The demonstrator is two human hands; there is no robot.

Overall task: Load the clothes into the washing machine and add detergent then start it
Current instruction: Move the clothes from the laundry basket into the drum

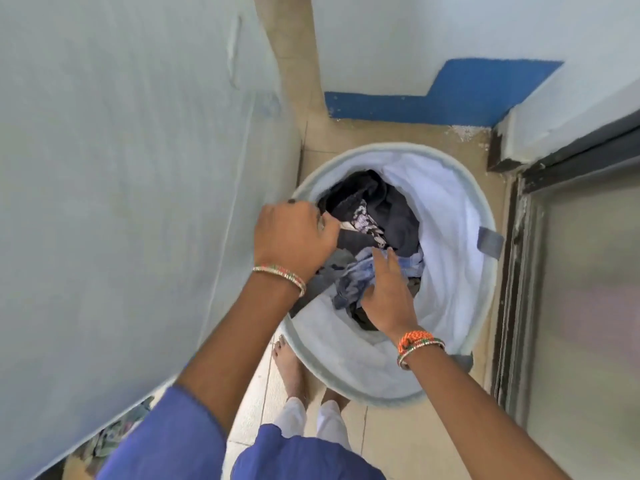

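Both hands reach into a round, pale grey fabric laundry basket [485, 216] with a white lining, standing on the beige tiled floor [398, 441].

The left hand [294, 237], fingers curled, grips a dark grey garment [353, 240] at the basket's left rim. The right hand [389, 292] lies flat with fingers straight and relaxed on a crumpled light blue garment [356, 275], holding nothing. The heap of dark clothes [388, 209] fills the basket's middle. A large pale sheet-covered surface [121, 168] stands just left of the basket; a dark-framed glass door [571, 289] is to the right. Beaded bangles circle both wrists.
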